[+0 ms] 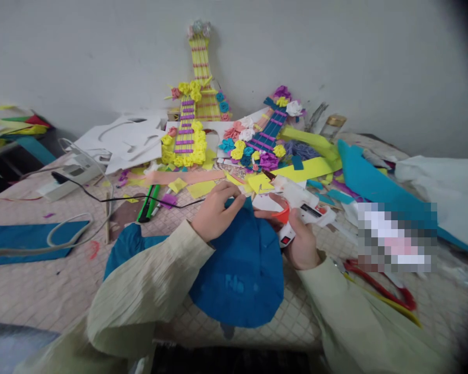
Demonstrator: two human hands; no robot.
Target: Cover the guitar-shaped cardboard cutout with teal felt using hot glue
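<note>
A blue paper-covered piece (237, 275) with a rounded lower end lies at the table's front edge. My left hand (218, 210) is closed on its upper edge, thumb and fingers pinching the blue paper. In my right hand (302, 241) is a white glue gun (296, 200) with an orange trigger; the fingers wrap round its handle. Its dark nozzle points up and left, apart from the blue paper. Some fingers of the right hand are hidden behind the gun and the blue piece. A rumpled blue part (125, 244) sticks out left of my left sleeve.
Decorated paper guitars (185, 130) lean at the wall. A green box cutter (148, 203) and a white power strip (72, 174) lie left, with a black cable crossing the table. Red-handled scissors (382, 285) and a blue paper sheet (382, 182) are right. Yellow paper strips (292, 174) lie behind.
</note>
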